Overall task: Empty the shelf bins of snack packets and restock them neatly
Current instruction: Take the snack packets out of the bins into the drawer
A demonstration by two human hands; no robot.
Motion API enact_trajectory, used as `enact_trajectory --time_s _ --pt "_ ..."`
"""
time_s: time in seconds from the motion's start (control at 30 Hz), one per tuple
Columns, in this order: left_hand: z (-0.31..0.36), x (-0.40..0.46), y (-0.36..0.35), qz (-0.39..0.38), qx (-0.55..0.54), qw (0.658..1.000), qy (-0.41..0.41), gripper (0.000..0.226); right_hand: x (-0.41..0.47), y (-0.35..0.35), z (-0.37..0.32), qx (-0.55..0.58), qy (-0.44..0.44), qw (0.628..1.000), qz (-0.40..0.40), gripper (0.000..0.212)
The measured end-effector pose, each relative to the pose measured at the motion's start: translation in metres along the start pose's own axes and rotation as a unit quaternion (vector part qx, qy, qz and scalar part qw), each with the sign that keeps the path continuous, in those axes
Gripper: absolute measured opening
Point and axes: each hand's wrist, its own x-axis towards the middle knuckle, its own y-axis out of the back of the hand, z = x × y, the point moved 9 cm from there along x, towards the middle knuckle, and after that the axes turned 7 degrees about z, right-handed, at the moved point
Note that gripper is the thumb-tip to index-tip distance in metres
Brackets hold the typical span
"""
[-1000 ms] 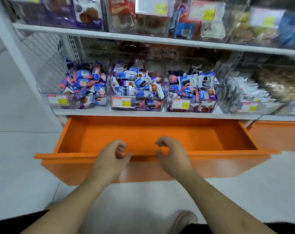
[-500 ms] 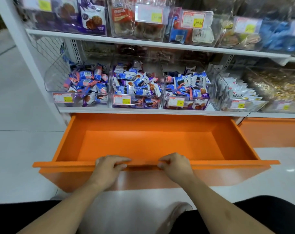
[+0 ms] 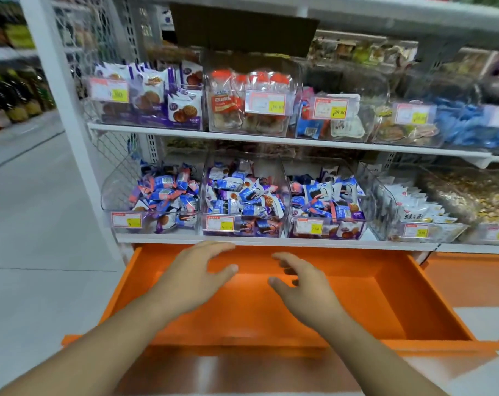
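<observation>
Clear plastic shelf bins of blue-wrapped snack packets (image 3: pixel 242 195) sit directly above both hands; left hand (image 3: pixel 194 277) nearer, right hand (image 3: pixel 302 284) alongside, grips wide, empty.

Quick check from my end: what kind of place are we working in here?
Most likely a shop's snack aisle. Clear plastic bins of wrapped snack packets sit on white shelves, each bin carries a red-and-yellow price tag, and an open orange drawer sits beneath.
</observation>
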Motion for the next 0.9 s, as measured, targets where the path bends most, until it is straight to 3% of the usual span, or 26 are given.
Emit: enact_trajectory --time_s 0.27,0.5,0.67,0.8,0.9 --pt "-0.034 0.096 0.018 0.048 -0.025 0.998 0.034 0.072 0.152 0.010 -0.076 -0.023 0.127 0.990 0.051 0.069" --pt "-0.086 0.117 0.013 0.035 -0.018 0.995 0.086 0.075 0.288 -0.064 -0.065 -0.124 0.090 0.987 -0.047 0.090" --pt "-0.089 0.112 0.021 0.045 0.009 0.995 0.090 0.067 0.303 -0.076 -0.075 -0.165 0.109 0.980 -0.010 0.067" --pt "-0.091 0.106 0.029 0.054 0.018 0.994 0.090 0.061 0.294 -0.064 -0.078 -0.141 0.107 0.983 0.044 0.034" --pt "-0.088 0.104 0.036 0.075 -0.016 0.993 0.085 0.055 0.285 -0.044 -0.080 -0.116 0.117 0.983 0.086 0.025"
